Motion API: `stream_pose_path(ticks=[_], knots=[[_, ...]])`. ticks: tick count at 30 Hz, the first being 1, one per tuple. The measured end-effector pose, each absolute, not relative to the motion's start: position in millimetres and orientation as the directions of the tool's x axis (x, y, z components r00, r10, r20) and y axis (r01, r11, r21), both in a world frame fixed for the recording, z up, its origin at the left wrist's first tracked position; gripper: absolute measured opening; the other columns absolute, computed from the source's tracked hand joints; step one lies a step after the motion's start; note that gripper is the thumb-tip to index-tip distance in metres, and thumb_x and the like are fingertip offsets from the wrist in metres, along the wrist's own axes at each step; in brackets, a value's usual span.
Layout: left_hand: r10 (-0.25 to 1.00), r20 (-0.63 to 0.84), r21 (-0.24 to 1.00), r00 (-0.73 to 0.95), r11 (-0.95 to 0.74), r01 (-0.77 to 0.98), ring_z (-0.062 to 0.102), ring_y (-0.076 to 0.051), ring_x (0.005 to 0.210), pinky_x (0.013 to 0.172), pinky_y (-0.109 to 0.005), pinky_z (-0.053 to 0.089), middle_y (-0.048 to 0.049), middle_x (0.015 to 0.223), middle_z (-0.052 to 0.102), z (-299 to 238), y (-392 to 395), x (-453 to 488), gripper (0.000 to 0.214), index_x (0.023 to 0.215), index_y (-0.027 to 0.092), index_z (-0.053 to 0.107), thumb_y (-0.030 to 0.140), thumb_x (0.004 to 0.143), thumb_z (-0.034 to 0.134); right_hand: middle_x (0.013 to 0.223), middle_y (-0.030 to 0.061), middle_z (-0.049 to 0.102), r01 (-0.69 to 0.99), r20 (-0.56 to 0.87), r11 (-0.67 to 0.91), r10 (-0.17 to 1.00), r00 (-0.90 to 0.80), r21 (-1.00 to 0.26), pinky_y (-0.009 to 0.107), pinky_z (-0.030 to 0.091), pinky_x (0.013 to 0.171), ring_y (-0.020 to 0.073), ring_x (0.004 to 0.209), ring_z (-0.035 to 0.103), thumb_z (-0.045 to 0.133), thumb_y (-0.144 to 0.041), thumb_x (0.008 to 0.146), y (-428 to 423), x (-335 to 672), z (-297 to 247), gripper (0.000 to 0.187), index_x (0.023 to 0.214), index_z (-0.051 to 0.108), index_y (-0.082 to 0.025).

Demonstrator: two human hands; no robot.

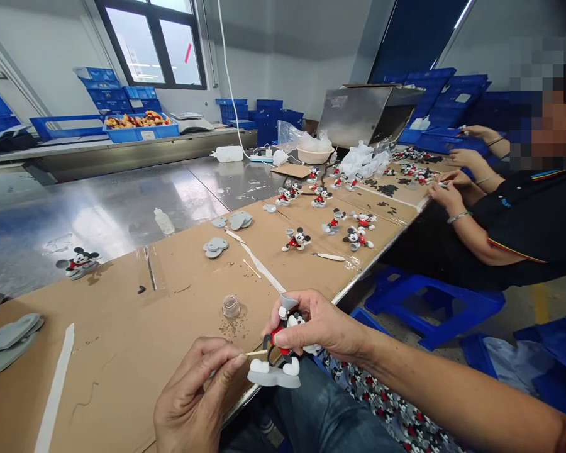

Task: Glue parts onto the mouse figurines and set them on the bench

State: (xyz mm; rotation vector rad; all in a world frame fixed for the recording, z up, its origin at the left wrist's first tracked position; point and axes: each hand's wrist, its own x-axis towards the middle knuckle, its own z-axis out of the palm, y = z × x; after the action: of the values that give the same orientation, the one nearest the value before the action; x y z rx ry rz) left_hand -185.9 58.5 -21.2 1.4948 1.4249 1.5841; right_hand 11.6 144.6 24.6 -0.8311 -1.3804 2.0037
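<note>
Your left hand (193, 390) is closed in a pinch on a thin wooden stick (255, 353), and the stick's far end reaches the Mickey Mouse figurine (283, 343). Your right hand (318, 324) grips that figurine around its body, fingers wrapped over the top, and holds it just above the table edge. Its white shoes stand on a grey base (273, 377), and a grey pointed piece (288, 303) sticks up by your fingers.

Below your hands are your jeans (321, 415) and a Mickey-print cloth (387, 402). Just left of the figurine, a small clear jar (231, 306) sits on the brown cardboard sheet (122, 333), with specks around it. Grey moulded pieces (13, 341) lie on the cardboard, and a white paper strip (55, 390) runs beside them.

Farther along stand more Mickey figurines (296, 240) and a flat-bladed tool (327, 257). A plastic squeeze bottle (163, 221) lies on the steel table (99, 214). To your right, co-workers' hands (446, 198) work at the same bench, and blue plastic crates (443, 104) are stacked beyond them.
</note>
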Motion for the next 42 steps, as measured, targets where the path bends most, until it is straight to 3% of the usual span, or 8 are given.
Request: stream_pose_path(ticks=[9, 15, 21, 24, 28, 34, 38, 42], knots=[[0.872, 0.453, 0.873, -0.186, -0.392, 0.289, 0.060, -0.016, 0.075, 0.063, -0.023, 0.047, 0.0010, 0.078, 0.064, -21, 59, -189, 0.011, 0.078, 0.030, 0.071, 0.021, 0.082, 0.070, 0.077, 0.0012, 0.069, -0.101, -0.177, -0.308, 0.752, -0.635, -0.946, 0.018, 0.043, 0.050, 0.0066, 0.055, 0.055, 0.085, -0.028, 0.067, 145, 12, 24, 0.025, 0.079, 0.069, -0.014], [0.861, 0.447, 0.882, -0.244, -0.378, 0.282, 0.060, -0.016, 0.074, 0.062, -0.024, 0.047, 0.0013, 0.077, 0.065, -17, 60, -186, 0.009, 0.074, 0.030, 0.071, 0.024, 0.081, 0.071, 0.074, 0.0005, 0.067, -0.107, -0.178, -0.314, 0.752, -0.635, -0.943, 0.018, 0.043, 0.049, 0.0062, 0.053, 0.054, 0.085, -0.028, 0.067, 145, 13, 24, 0.025, 0.079, 0.068, -0.014], [0.828, 0.240, 0.959, -0.507, -0.120, 0.258, 0.060, -0.016, 0.082, 0.065, -0.023, 0.045, 0.0009, 0.082, 0.068, -26, 64, -194, 0.017, 0.070, 0.027, 0.073, 0.043, 0.070, 0.079, 0.071, 0.0002, 0.066, -0.108, -0.202, -0.329, 0.773, -0.601, -0.938, 0.019, 0.041, 0.049, 0.0069, 0.051, 0.052, 0.086, -0.032, 0.063, 146, 12, 22, 0.031, 0.079, 0.066, -0.014], [0.747, 0.048, 0.988, -0.663, 0.064, 0.144, 0.060, -0.018, 0.088, 0.077, -0.026, 0.045, 0.0018, 0.090, 0.070, -40, 74, -205, 0.030, 0.081, 0.028, 0.075, 0.052, 0.064, 0.081, 0.074, 0.0003, 0.065, -0.106, -0.190, -0.298, 0.804, -0.563, -0.949, 0.021, 0.042, 0.051, 0.0069, 0.053, 0.052, 0.086, -0.034, 0.065, 147, 11, 20, 0.032, 0.080, 0.067, -0.014], [0.641, -0.131, 0.970, -0.757, 0.242, 0.037, 0.058, -0.017, 0.077, 0.069, -0.031, 0.043, 0.0013, 0.087, 0.070, -58, 89, -224, 0.043, 0.093, 0.028, 0.075, 0.057, 0.062, 0.080, 0.080, 0.0012, 0.067, -0.095, -0.164, -0.243, 0.850, -0.501, -0.965, 0.021, 0.042, 0.059, 0.0077, 0.061, 0.053, 0.087, -0.033, 0.065, 150, 10, 15, 0.031, 0.080, 0.068, -0.014], [0.636, -0.135, 0.967, -0.760, 0.251, 0.038, 0.059, -0.018, 0.077, 0.066, -0.030, 0.040, 0.0008, 0.084, 0.071, -64, 103, -235, 0.039, 0.088, 0.026, 0.074, 0.057, 0.064, 0.078, 0.083, 0.0032, 0.069, -0.077, -0.168, -0.235, 0.856, -0.489, -0.969, 0.022, 0.041, 0.059, 0.0091, 0.063, 0.054, 0.087, -0.033, 0.064, 151, 10, 12, 0.032, 0.079, 0.067, -0.014], [0.674, -0.115, 0.982, -0.730, 0.190, 0.021, 0.065, -0.020, 0.090, 0.077, -0.030, 0.044, -0.0002, 0.091, 0.074, -58, 105, -231, 0.040, 0.092, 0.026, 0.072, 0.056, 0.066, 0.078, 0.083, 0.0033, 0.069, -0.070, -0.177, -0.240, 0.856, -0.486, -0.968, 0.021, 0.041, 0.058, 0.0086, 0.062, 0.053, 0.088, -0.033, 0.063, 151, 12, 13, 0.034, 0.079, 0.066, -0.014], [0.725, -0.113, 0.987, -0.679, 0.161, 0.008, 0.068, -0.022, 0.089, 0.081, -0.032, 0.046, -0.0031, 0.088, 0.075, -53, 106, -228, 0.043, 0.089, 0.023, 0.072, 0.060, 0.067, 0.074, 0.080, 0.0020, 0.068, -0.070, -0.203, -0.268, 0.855, -0.476, -0.961, 0.021, 0.039, 0.054, 0.0066, 0.055, 0.049, 0.089, -0.035, 0.062, 150, 14, 12, 0.035, 0.080, 0.066, -0.014]])
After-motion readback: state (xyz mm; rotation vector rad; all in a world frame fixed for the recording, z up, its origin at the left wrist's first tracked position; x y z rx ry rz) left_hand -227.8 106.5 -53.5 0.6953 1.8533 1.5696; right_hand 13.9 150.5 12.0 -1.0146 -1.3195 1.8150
